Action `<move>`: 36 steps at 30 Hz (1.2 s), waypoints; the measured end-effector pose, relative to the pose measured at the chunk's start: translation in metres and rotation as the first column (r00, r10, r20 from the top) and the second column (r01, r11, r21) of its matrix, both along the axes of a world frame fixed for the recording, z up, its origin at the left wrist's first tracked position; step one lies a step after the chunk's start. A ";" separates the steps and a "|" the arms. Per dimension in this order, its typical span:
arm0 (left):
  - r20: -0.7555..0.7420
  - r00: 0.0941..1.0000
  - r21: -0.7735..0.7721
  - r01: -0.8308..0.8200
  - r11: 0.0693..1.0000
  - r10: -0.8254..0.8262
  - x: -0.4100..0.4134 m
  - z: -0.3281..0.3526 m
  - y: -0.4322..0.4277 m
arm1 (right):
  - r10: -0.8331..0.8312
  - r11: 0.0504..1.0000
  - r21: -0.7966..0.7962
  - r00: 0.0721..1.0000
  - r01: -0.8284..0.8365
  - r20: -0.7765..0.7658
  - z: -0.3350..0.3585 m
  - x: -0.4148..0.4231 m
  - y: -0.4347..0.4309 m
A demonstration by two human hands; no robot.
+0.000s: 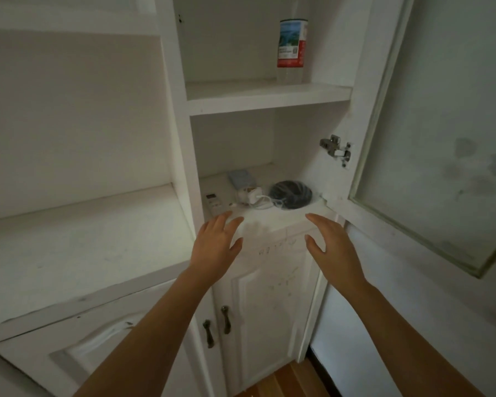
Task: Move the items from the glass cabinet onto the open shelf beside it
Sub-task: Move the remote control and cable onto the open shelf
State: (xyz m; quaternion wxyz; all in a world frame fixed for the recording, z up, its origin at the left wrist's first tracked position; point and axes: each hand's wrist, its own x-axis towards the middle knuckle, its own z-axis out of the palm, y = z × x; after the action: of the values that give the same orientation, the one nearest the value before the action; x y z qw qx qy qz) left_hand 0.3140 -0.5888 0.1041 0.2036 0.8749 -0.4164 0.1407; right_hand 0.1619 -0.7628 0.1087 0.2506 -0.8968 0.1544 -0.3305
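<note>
In a dim white room, both hands, left point(215, 247) and right point(331, 247), are held empty with fingers spread before the cabinet point(269, 98), where a bottle point(291, 50), cable point(291, 194), charger point(248, 194) and remote point(215, 203) are kept beside the bare shelf point(78, 242).

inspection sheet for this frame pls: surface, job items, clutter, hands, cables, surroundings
Surface: open shelf on the left, bare, dusty.
Job's things: plastic bottle upright on upper cabinet shelf; remote control, blue-grey box, white charger on lower shelf.
Clutter: nothing seen.
Grippers: left hand and right hand open, empty, at the lower shelf's front edge.
Cables: black coiled cable, bagged, beside charger.
Surroundings: glass door swung open; lower cupboard doors shut.
</note>
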 end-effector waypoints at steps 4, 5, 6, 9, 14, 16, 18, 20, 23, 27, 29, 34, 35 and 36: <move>-0.037 0.999 0.031 -0.010 0.999 0.011 0.000 -0.004 -0.012 | 0.012 1.000 0.023 1.000 -0.012 -0.004 -0.003 0.008 -0.014; -0.038 0.999 0.035 -0.017 0.999 0.018 0.000 -0.004 -0.015 | 0.020 0.999 0.029 1.000 -0.020 -0.004 -0.003 0.012 -0.018; -0.036 0.999 0.038 -0.026 0.999 0.028 0.001 -0.004 -0.018 | 0.031 0.999 0.034 1.000 -0.031 -0.003 -0.003 0.015 -0.023; -0.026 0.997 0.030 -0.068 0.997 0.069 0.005 -0.004 -0.028 | 0.078 0.996 0.033 0.997 -0.078 -0.010 -0.002 0.028 -0.038; -0.078 0.979 -0.036 -0.194 0.980 0.191 0.007 -0.003 -0.048 | 0.150 0.988 0.035 0.989 -0.149 -0.016 0.004 0.054 -0.065; -0.106 0.962 -0.064 -0.259 0.964 0.251 0.010 -0.003 -0.054 | 0.186 0.981 0.049 0.982 -0.185 -0.015 0.004 0.066 -0.074; -0.136 0.943 -0.087 -0.316 0.945 0.303 0.012 -0.004 -0.059 | 0.214 0.976 0.048 0.976 -0.213 -0.027 0.003 0.079 -0.081; -0.165 0.929 -0.094 -0.349 0.933 0.331 0.015 -0.007 -0.062 | 0.229 0.972 0.060 0.973 -0.226 -0.042 0.001 0.090 -0.085; -0.233 0.895 -0.052 -0.403 0.914 0.381 0.025 -0.013 -0.068 | 0.253 0.965 0.080 0.967 -0.249 -0.045 -0.004 0.101 -0.088; -0.337 0.813 0.060 -0.485 0.873 0.475 0.042 -0.019 -0.079 | 0.258 0.963 0.093 0.965 -0.253 -0.052 -0.010 0.110 -0.092; -0.377 0.777 0.103 -0.505 0.857 0.504 0.051 -0.022 -0.082 | 0.251 0.965 0.093 0.966 -0.244 -0.064 -0.014 0.115 -0.093; -0.344 0.776 0.140 -0.515 0.846 0.529 0.074 -0.029 -0.092 | 0.247 0.968 0.077 0.966 -0.241 -0.083 -0.019 0.126 -0.096; -0.352 0.766 0.141 -0.525 0.839 0.538 0.078 -0.029 -0.094 | 0.245 0.968 0.075 0.965 -0.239 -0.090 -0.019 0.128 -0.096; -0.358 0.754 0.144 -0.538 0.831 0.550 0.082 -0.029 -0.095 | 0.245 0.969 0.069 0.965 -0.239 -0.098 -0.019 0.129 -0.097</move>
State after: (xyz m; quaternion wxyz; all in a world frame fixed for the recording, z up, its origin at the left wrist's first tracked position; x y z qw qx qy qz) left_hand 0.3964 -0.6842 0.0748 0.2174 0.9711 -0.0980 0.0124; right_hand 0.2909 -0.8599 0.0900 0.3058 -0.9176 0.0660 -0.2451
